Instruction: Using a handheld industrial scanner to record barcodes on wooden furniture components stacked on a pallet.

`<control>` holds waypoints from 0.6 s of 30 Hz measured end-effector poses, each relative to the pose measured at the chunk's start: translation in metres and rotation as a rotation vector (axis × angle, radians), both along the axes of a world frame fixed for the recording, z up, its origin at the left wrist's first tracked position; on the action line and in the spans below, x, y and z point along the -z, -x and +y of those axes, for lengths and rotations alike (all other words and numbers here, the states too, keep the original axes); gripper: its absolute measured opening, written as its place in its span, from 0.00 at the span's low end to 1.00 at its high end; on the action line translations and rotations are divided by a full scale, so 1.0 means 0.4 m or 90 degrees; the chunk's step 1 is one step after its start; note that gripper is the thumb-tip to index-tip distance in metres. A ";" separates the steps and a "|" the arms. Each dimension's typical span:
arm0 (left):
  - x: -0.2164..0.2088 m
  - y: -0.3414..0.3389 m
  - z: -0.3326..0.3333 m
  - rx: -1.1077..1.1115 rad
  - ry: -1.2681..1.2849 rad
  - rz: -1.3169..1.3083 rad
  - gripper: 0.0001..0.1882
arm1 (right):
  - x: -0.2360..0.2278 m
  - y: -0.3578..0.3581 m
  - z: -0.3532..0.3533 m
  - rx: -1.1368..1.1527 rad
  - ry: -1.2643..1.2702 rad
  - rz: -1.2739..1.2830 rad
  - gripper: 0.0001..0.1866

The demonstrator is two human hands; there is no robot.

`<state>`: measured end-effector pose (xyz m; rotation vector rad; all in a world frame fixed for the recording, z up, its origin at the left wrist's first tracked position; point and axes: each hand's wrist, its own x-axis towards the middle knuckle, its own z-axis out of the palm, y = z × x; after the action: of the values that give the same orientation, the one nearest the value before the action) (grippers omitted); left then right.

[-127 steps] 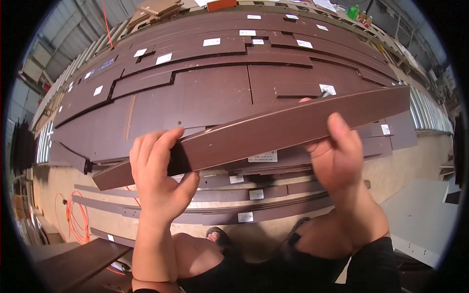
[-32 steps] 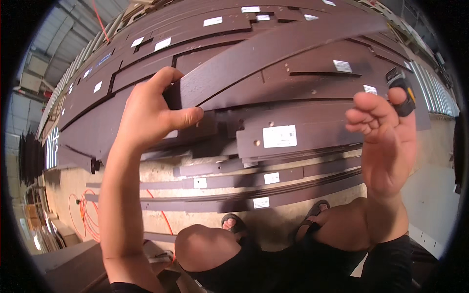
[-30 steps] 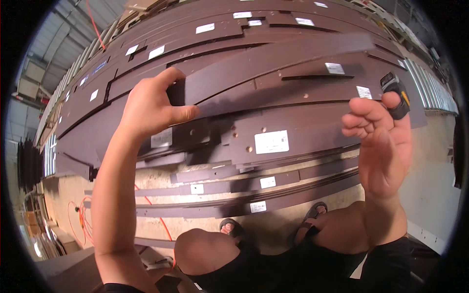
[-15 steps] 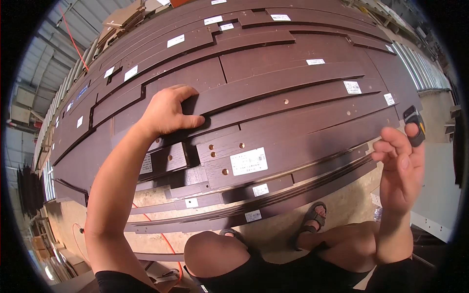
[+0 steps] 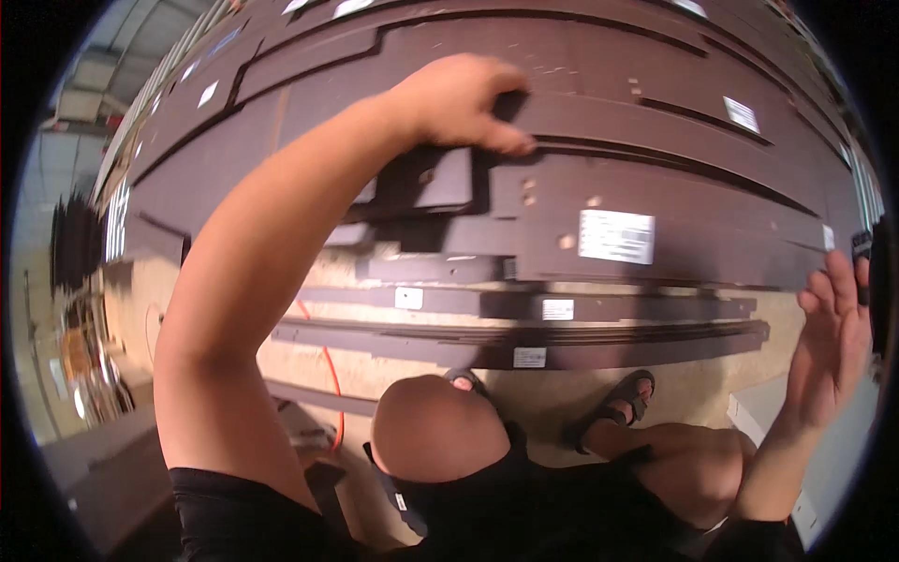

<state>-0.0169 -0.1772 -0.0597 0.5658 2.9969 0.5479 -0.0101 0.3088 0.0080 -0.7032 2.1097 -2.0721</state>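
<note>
My left hand (image 5: pixel 468 103) reaches over a broad layer of dark brown boards. Its thumb and fingers are bent around the near-left end of a long board (image 5: pixel 637 122), though motion blur softens the contact. Below that hand lies a wider board (image 5: pixel 693 220) with several round holes and a white label (image 5: pixel 616 236). At the right rim, my right hand (image 5: pixel 829 342) is raised with palm toward me and fingers curled. A small black device (image 5: pixel 862 267) sits at its fingertips, partly cut off by the picture's dark border.
Narrow dark strips (image 5: pixel 637 342) lie in a low stack in front of my feet. An orange cord (image 5: pixel 334 384) runs over the floor beside my knee. A pale panel (image 5: pixel 754 412) stands at the lower right; more dark panels (image 5: pixel 112 478) are at the lower left.
The view has turned, so the boards appear farther up and to the right. My left hand stays at the same board end. My right hand sits lower, nearer the rim.
</note>
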 end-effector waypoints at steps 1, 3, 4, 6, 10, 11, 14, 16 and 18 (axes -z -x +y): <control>-0.009 -0.002 0.008 -0.006 0.041 0.033 0.38 | 0.000 0.002 0.010 0.012 -0.018 -0.008 0.32; -0.063 -0.035 0.012 -0.005 0.120 0.145 0.35 | -0.003 0.003 0.014 0.013 -0.037 -0.016 0.32; -0.098 -0.059 0.014 -0.009 0.161 0.224 0.33 | -0.002 0.002 0.014 -0.039 -0.014 -0.025 0.27; -0.169 -0.167 -0.002 -0.038 0.146 0.382 0.22 | 0.003 0.004 0.009 -0.087 0.002 -0.041 0.25; -0.155 -0.466 -0.089 -0.359 -0.154 0.740 0.16 | 0.014 0.008 0.029 -0.139 -0.072 0.013 0.24; -0.100 -0.529 -0.085 -0.487 -0.260 0.777 0.20 | 0.013 0.014 0.041 -0.155 -0.073 0.014 0.24; 0.217 -0.613 -0.035 -0.756 -0.400 0.563 0.20 | 0.024 0.000 0.046 -0.078 -0.064 0.060 0.29; 0.381 -0.644 -0.015 -0.835 -0.706 0.182 0.07 | 0.029 0.008 0.023 -0.001 -0.002 0.017 0.31; 0.544 -0.688 -0.090 -0.802 -0.439 -0.104 0.19 | 0.001 0.029 -0.109 -0.029 -0.161 0.188 0.32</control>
<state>0.2583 -0.2131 -0.2773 -1.4045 2.5449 1.5268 -0.0216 0.2651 0.0077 -1.0593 2.4242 -1.7217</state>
